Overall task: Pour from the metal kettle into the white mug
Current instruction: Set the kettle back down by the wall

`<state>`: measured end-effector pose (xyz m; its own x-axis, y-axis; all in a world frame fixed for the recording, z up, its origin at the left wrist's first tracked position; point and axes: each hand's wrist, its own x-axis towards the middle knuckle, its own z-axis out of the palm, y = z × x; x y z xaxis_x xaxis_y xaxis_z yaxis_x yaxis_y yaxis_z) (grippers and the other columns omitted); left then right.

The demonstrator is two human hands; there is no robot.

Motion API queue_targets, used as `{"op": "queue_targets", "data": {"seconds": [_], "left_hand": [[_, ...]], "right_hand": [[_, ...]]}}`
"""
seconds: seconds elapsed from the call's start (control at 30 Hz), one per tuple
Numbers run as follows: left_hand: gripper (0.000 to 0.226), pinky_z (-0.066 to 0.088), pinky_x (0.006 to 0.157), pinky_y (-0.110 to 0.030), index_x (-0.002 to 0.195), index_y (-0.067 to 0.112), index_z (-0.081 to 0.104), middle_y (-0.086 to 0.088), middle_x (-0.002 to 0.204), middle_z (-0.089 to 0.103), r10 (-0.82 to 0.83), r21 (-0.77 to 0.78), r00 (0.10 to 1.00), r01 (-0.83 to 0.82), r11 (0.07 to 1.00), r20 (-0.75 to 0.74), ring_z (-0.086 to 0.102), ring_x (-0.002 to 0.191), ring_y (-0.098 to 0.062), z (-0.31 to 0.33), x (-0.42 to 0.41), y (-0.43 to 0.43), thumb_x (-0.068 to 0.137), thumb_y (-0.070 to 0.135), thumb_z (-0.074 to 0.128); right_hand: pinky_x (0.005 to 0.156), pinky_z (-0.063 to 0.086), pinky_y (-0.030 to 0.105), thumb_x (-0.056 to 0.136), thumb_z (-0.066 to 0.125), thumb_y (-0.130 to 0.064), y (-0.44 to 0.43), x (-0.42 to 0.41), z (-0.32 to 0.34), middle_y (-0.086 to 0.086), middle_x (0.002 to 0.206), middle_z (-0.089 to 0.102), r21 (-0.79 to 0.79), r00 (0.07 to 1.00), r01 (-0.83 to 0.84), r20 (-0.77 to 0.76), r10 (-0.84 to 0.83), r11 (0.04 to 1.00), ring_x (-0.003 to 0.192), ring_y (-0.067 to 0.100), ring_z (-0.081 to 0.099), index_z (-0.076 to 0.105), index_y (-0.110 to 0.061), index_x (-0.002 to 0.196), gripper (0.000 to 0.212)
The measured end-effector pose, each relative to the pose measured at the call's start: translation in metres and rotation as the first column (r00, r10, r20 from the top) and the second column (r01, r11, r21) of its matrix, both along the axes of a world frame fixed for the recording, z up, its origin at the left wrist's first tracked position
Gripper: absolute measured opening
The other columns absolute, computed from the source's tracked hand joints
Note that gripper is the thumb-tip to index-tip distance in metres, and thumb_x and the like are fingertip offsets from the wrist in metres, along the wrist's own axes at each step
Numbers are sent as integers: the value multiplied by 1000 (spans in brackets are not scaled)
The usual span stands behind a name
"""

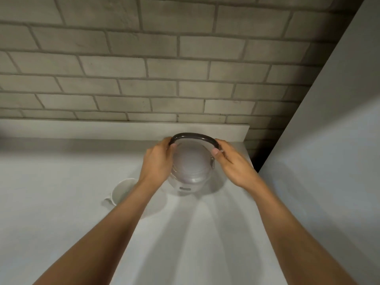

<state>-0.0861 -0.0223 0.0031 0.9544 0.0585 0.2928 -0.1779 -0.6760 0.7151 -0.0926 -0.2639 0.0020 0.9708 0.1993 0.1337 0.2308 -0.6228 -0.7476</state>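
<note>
The metal kettle (191, 171) stands on the grey counter (61, 212) near the back wall, seen from above, its black arched handle (193, 136) tipped toward the wall. My left hand (158, 161) wraps the kettle's left side with fingertips on the left end of the handle. My right hand (232, 161) holds the right side, thumb at the right end of the handle. The white mug (121, 191) sits to the kettle's front left, partly hidden behind my left forearm, its handle pointing left.
A grey brick wall (144, 68) rises behind a low raised ledge (102, 129) at the counter's back. A tall pale panel (329, 140) closes off the right side, close to my right arm.
</note>
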Motion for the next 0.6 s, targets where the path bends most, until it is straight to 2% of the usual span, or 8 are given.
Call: {"op": "queue_targets", "data": {"seconds": [0.03,0.07,0.13,0.2,0.27,0.43,0.57,0.6], "left_hand": [[30,39,77,-31,129,15,67,-10,116,77,10,-3,1000,-10,1000,-1,68,108,-38,1,8,0,110,26,46],[31,38,76,-30,129,14,67,-10,116,77,19,-9,1000,-19,1000,-6,67,108,-38,2,17,1,110,26,46],[31,36,73,-27,128,13,68,-10,110,78,25,-27,999,-26,999,-21,67,102,-36,4,36,2,110,25,47],[30,35,69,-26,126,12,70,-11,102,77,31,-41,999,-33,999,-44,66,92,-32,4,54,3,110,24,48],[31,39,71,-28,128,13,70,-11,103,76,28,-56,996,-33,998,-87,65,90,-29,2,72,5,109,25,48],[34,53,88,-40,131,15,69,-13,111,75,19,-62,975,-34,997,-220,68,102,-36,-14,114,8,109,31,47],[31,47,77,-34,122,16,71,-4,97,72,3,-113,962,-34,993,-273,68,100,-34,-30,134,11,108,31,48],[29,51,78,-35,119,16,71,-2,93,69,-12,-140,957,-30,990,-290,69,99,-34,-32,138,12,107,31,49]], "right_hand": [[97,46,21,112,43,-40,0,7,-3,-4,133,64,-5,1000,-4,1,4,1000,120,15,61,52,-25,146,38],[93,50,23,112,43,-36,0,15,-5,-2,126,68,-13,1000,-1,4,2,1000,115,19,65,53,-22,143,35],[91,56,41,112,43,-31,4,34,-9,5,115,72,-27,1000,14,2,-14,1000,106,27,71,54,-16,139,32],[88,57,50,112,43,-28,9,53,-13,9,109,73,-41,999,42,3,-42,998,100,31,73,55,-13,134,29],[87,58,51,112,42,-29,13,73,-18,12,106,73,-48,998,67,6,-67,997,98,34,73,56,-13,131,29],[88,59,50,110,41,-31,18,118,-31,14,115,72,-103,994,94,-53,-100,990,98,35,71,54,-15,135,32],[90,59,48,110,40,-31,18,141,-40,11,116,69,-108,987,82,-131,-96,991,99,32,71,53,-21,136,31],[92,59,49,110,40,-31,18,145,-41,9,116,69,-101,984,80,-149,-94,992,100,31,71,54,-21,135,31]]}}
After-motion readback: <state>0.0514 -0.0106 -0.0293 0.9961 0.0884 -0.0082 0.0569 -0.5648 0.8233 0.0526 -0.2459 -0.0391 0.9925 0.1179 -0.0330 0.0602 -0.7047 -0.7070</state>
